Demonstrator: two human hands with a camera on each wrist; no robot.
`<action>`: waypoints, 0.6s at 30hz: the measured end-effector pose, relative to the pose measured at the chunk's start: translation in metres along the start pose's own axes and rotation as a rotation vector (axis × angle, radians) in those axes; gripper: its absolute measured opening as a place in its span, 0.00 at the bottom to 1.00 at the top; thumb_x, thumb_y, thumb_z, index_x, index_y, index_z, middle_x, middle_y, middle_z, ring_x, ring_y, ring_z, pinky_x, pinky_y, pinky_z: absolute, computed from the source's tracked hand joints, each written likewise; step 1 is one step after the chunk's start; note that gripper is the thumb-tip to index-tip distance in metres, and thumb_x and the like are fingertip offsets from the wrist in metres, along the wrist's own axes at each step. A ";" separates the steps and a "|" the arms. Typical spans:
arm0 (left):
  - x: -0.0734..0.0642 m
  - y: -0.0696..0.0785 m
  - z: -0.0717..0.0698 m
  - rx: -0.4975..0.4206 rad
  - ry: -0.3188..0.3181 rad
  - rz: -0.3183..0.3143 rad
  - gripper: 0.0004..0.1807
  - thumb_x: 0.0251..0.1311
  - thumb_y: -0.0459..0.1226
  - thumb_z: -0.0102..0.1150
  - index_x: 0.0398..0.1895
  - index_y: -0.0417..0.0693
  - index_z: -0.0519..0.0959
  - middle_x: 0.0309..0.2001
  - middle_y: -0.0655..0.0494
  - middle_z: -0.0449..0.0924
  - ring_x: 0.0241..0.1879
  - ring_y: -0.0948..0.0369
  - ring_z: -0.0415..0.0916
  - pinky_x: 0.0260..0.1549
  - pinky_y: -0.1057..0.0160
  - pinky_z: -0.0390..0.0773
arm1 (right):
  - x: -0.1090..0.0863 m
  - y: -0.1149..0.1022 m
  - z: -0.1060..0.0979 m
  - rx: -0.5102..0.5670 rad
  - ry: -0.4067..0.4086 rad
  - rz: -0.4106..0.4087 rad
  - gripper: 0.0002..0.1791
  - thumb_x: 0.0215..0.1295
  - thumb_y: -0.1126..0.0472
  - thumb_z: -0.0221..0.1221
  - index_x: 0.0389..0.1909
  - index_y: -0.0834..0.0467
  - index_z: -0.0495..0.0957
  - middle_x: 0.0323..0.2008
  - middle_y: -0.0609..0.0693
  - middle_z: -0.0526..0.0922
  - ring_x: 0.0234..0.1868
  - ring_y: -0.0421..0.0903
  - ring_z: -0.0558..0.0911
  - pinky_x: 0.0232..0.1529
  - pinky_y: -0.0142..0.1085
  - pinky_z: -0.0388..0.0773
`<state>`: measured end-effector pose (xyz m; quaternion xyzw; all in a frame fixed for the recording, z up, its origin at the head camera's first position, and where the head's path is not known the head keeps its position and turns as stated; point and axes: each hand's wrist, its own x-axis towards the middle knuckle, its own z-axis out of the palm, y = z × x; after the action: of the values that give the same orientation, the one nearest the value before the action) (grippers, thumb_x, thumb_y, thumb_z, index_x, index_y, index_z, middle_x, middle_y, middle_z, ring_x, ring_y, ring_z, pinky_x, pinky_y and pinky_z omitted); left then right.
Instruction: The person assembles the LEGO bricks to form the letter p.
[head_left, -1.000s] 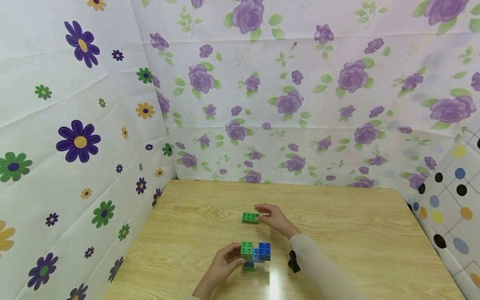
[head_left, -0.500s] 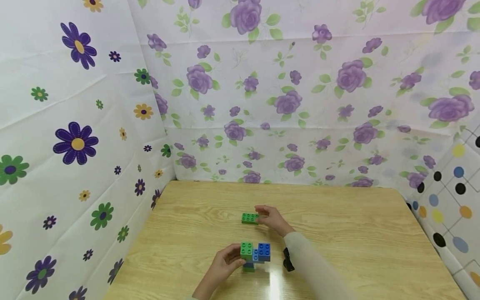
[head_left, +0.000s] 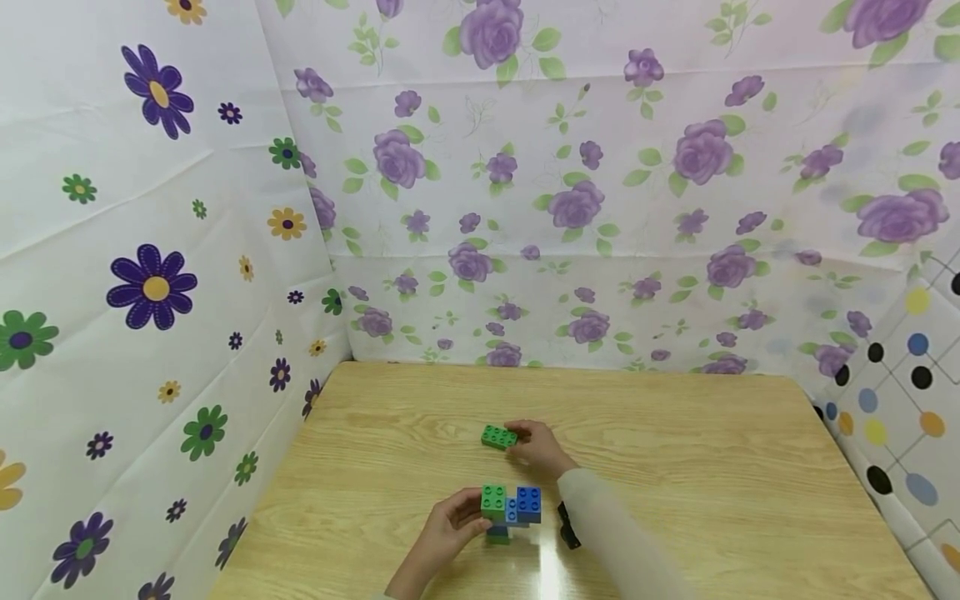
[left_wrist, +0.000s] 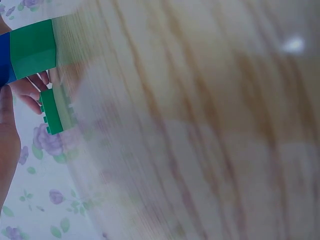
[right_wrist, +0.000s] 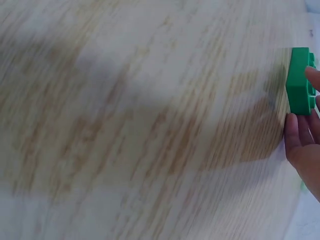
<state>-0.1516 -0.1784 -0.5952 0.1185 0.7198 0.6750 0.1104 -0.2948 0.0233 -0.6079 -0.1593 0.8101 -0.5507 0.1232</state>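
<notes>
My left hand (head_left: 447, 531) grips a small stack of toy building bricks by its left side. The stack has a light green brick (head_left: 493, 502) and a dark blue brick (head_left: 528, 504) on top, a lighter blue brick (head_left: 512, 510) between them, and green at its foot. Farther back lies a long green brick (head_left: 498, 437) with studs up. My right hand (head_left: 537, 449) pinches that brick's right end between thumb and fingers. In the right wrist view the fingers (right_wrist: 299, 131) curl at one end of the green brick (right_wrist: 299, 82).
The wood-grain table (head_left: 675, 467) spreads around both hands, with a bright reflection near the stack. Flower-printed cloth (head_left: 577, 208) stands behind and to the left, with a dotted cloth (head_left: 892, 417) at the right. A black wrist device (head_left: 568, 527) sits at the right sleeve.
My right hand has come in a little nearer and closed on the long green brick, which has turned slightly, its right end now nearer me. My left hand and the stack have stayed in place.
</notes>
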 end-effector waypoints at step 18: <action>0.000 0.000 0.000 0.002 -0.002 0.008 0.23 0.60 0.37 0.63 0.59 0.44 0.74 0.56 0.46 0.76 0.54 0.61 0.75 0.54 0.67 0.77 | -0.002 0.000 -0.006 0.001 0.056 0.055 0.21 0.56 0.71 0.66 0.52 0.64 0.79 0.47 0.57 0.81 0.47 0.52 0.80 0.47 0.43 0.81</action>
<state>-0.1512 -0.1781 -0.5949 0.1222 0.7198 0.6747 0.1085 -0.2952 0.0288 -0.6054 -0.1214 0.8169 -0.5518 0.1159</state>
